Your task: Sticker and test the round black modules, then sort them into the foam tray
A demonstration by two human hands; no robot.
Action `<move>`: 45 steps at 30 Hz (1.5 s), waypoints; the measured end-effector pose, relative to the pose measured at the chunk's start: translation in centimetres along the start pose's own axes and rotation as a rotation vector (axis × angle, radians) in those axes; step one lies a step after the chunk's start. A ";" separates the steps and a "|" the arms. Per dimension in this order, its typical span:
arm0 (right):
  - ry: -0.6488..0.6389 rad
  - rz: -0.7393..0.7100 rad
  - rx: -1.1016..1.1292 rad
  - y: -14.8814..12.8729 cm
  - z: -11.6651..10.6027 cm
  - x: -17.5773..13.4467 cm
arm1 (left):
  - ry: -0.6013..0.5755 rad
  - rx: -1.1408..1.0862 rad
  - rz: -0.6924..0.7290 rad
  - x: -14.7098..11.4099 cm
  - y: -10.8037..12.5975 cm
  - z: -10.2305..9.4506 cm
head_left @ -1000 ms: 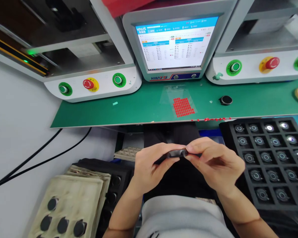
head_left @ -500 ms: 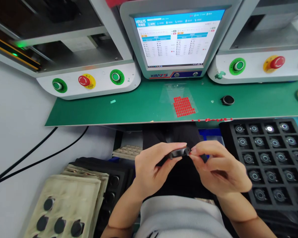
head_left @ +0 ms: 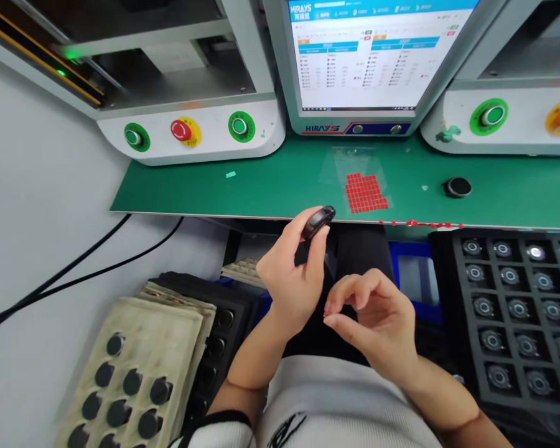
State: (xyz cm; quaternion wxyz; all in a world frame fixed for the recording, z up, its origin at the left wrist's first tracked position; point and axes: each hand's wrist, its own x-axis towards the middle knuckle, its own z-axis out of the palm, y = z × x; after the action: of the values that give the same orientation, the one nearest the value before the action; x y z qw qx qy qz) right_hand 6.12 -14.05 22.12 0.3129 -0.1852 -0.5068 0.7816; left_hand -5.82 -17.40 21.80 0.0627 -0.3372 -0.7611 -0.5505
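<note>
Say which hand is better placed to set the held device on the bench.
Likely the left hand: it holds the round black device by the front edge of the green bench; the right hand is farther back.

"HIRAYS" on monitor frame [head_left: 378,129] and screen [head_left: 368,71]; "STOP" on yellow button ring [head_left: 196,132]

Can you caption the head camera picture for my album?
Left hand holds a round black device near red squares on a green bench.

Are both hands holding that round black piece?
No, only the left hand grips the black piece, while the right hand is apart from it, lower in the picture.
</note>
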 end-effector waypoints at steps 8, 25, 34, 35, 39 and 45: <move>0.051 0.291 0.147 0.8 0.0 1.5 | -0.055 0.014 0.130 0.1 1.3 -0.3; 0.060 0.093 -0.261 0.1 -10.3 1.4 | -0.805 -0.528 -0.764 -2.7 1.6 3.3; 1.329 0.101 -0.539 -3.8 -32.8 -10.5 | -1.040 -0.162 -0.475 -2.5 0.2 7.3; 1.433 0.102 -0.578 -4.4 -35.4 -12.1 | -1.056 -0.149 -0.476 -2.6 0.2 7.7; 1.634 0.199 -0.714 -4.8 -42.4 -15.3 | -1.118 -0.109 -0.450 -3.1 0.8 9.1; 1.544 0.378 -1.015 -3.1 -45.1 -14.9 | -1.128 -0.044 -0.398 -2.6 0.0 9.5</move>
State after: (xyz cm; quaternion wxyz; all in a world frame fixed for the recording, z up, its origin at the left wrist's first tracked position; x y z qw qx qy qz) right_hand 45.39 7.26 5.70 0.3123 -0.8452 -0.4006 0.1664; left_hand -1.19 -10.21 16.87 -0.4622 -0.4296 -0.7139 -0.3035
